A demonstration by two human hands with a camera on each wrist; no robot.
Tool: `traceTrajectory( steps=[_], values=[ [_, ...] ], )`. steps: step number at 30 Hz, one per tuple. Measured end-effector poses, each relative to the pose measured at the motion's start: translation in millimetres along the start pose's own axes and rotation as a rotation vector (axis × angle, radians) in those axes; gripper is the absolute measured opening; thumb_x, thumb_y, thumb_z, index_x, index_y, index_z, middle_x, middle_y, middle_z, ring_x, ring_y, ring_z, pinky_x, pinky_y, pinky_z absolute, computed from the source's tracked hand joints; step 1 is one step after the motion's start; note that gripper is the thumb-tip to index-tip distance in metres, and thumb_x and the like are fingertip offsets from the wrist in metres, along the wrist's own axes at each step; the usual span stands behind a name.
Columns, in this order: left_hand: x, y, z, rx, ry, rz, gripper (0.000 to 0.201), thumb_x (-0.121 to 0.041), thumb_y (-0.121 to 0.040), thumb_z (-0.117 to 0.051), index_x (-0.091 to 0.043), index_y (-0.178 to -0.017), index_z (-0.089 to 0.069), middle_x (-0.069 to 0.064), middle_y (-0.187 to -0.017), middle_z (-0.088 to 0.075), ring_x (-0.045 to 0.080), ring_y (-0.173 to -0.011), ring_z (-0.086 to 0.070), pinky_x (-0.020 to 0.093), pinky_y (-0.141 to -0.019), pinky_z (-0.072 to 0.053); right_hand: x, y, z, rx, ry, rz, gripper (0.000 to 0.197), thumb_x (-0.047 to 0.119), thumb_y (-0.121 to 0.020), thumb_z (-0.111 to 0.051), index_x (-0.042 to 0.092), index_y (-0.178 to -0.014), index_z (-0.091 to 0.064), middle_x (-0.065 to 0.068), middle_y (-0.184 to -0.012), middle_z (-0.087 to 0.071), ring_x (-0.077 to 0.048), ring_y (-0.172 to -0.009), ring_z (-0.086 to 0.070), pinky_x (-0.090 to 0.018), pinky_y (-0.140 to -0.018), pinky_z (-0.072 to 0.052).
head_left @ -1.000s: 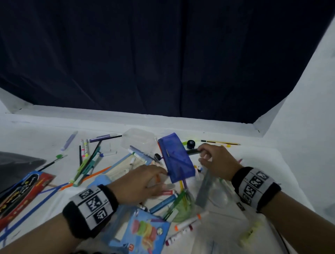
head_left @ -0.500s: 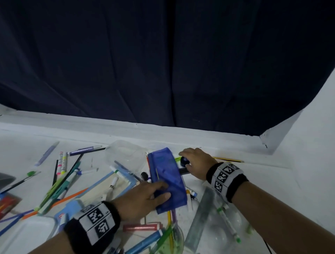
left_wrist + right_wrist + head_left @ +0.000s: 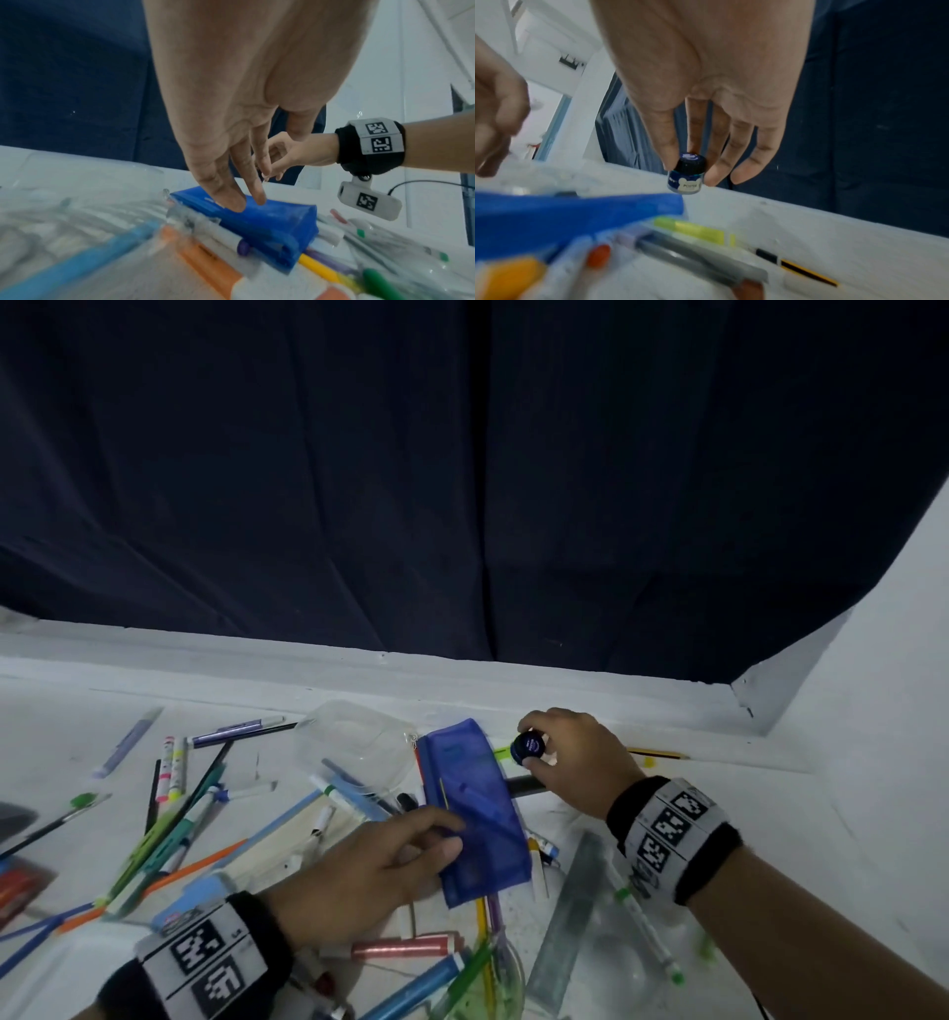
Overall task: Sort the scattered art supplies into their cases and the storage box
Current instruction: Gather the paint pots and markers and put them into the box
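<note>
Head view shows the sorting barely begun: pens and markers lie scattered left of the blue pouch, a ruler and more markers nearer the person. The left hand presses relaxed fingers on the pouch. The right hand pinches a small paint jar just beyond the pouch's far end, lifted clear. A clear plastic tub sits beside the pouch, holding nothing I can see; loose pens under the pouch crowd it.

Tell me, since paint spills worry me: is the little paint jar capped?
Capped. In the right wrist view a dark lid sits on the paint jar, which the right hand pinches upright above the table.
</note>
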State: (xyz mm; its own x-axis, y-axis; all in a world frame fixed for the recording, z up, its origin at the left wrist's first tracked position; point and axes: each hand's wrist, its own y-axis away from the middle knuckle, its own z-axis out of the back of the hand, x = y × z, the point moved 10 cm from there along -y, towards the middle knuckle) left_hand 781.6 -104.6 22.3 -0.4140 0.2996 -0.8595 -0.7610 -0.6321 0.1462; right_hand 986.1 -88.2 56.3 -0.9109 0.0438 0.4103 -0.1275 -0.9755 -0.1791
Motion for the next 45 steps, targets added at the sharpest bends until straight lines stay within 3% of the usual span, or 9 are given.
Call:
traceTrajectory(
  steps=[4,8,15,18,21,25,30,37,45],
  values=[
    [-17,39,20,-0.035,0.004,-0.074,0.027,-0.042,-0.101,-0.048,-0.032,-0.123,-0.06,0.002,-0.104,-0.069,0.021,-0.099,-0.066,0.043,-0.093,-0.051,27,34,29,-0.114,-0.234,-0.026,0.018,0.027,-0.079,-0.073,0.028,-0.095,-0.065,0.011,-0.087,-0.066,-0.009,-0.077,-0.062,-0.03,-0.076,-0.052],
    [-25,98,53,-0.116,0.028,-0.101,0.026,-0.04,-0.099,-0.047,-0.038,-0.122,-0.06,0.004,-0.091,-0.068,0.022,-0.09,-0.066,0.04,-0.083,-0.051,66,81,42,-0.172,-0.446,-0.067,0.016,0.023,-0.078,-0.078,0.028,-0.09,-0.068,0.012,-0.08,-0.07,-0.007,-0.07,-0.065,-0.02,-0.066,-0.051],
    [10,209,112,-0.308,0.109,-0.107,0.027,-0.033,-0.097,-0.048,-0.03,-0.119,-0.064,0.012,-0.083,-0.067,0.027,-0.084,-0.065,0.034,-0.083,-0.048,153,152,12,-0.16,-0.602,-0.064,0.015,0.023,-0.08,-0.079,0.026,-0.093,-0.072,0.012,-0.084,-0.074,-0.005,-0.077,-0.068,-0.028,-0.073,-0.056],
    [35,248,130,-0.371,0.124,-0.074,0.028,-0.043,-0.098,-0.048,-0.034,-0.118,-0.065,0.014,-0.077,-0.063,0.03,-0.081,-0.063,0.043,-0.084,-0.046,190,174,-11,-0.135,-0.617,-0.072,0.014,0.024,-0.08,-0.078,0.026,-0.092,-0.072,0.012,-0.082,-0.074,-0.003,-0.074,-0.069,-0.026,-0.071,-0.055],
    [63,280,143,-0.38,0.128,-0.049,0.04,-0.06,-0.093,-0.05,-0.034,-0.12,-0.064,0.011,-0.079,-0.064,0.025,-0.083,-0.064,0.039,-0.083,-0.048,228,188,-30,-0.117,-0.611,-0.09,0.014,0.028,-0.08,-0.078,0.026,-0.091,-0.071,0.012,-0.083,-0.074,-0.005,-0.076,-0.07,-0.025,-0.072,-0.055],
    [97,314,157,-0.359,0.153,0.01,0.027,-0.042,-0.095,-0.048,-0.038,-0.116,-0.065,0.005,-0.088,-0.067,0.021,-0.093,-0.065,0.036,-0.086,-0.049,288,198,-53,-0.075,-0.574,-0.04,0.016,0.04,-0.08,-0.074,0.033,-0.094,-0.069,0.021,-0.09,-0.071,0.0,-0.085,-0.067,-0.017,-0.074,-0.051],
    [136,342,164,-0.283,0.194,0.099,0.029,-0.045,-0.094,-0.045,-0.042,-0.113,-0.067,-0.005,-0.104,-0.073,0.004,-0.104,-0.066,0.037,-0.094,-0.05,353,204,-99,0.023,-0.403,0.06,0.025,0.044,-0.086,-0.072,0.035,-0.109,-0.064,0.023,-0.106,-0.065,0.005,-0.1,-0.058,-0.007,-0.082,-0.041],
    [164,354,162,-0.141,0.248,0.145,0.027,-0.047,-0.098,-0.043,-0.047,-0.114,-0.065,-0.015,-0.114,-0.071,-0.001,-0.113,-0.063,0.036,-0.1,-0.049,413,203,-158,0.233,-0.22,0.156,0.03,0.044,-0.093,-0.061,0.034,-0.121,-0.056,0.015,-0.115,-0.059,-0.005,-0.106,-0.051,-0.029,-0.094,-0.045],
    [183,347,165,-0.098,0.324,0.139,0.039,-0.072,-0.09,-0.043,-0.048,-0.114,-0.063,-0.007,-0.115,-0.071,0.011,-0.106,-0.07,0.043,-0.098,-0.052,447,200,-194,0.344,0.108,0.258,0.031,0.039,-0.096,-0.053,0.03,-0.126,-0.051,0.005,-0.119,-0.054,-0.02,-0.106,-0.047,-0.041,-0.083,-0.043]
  ],
)
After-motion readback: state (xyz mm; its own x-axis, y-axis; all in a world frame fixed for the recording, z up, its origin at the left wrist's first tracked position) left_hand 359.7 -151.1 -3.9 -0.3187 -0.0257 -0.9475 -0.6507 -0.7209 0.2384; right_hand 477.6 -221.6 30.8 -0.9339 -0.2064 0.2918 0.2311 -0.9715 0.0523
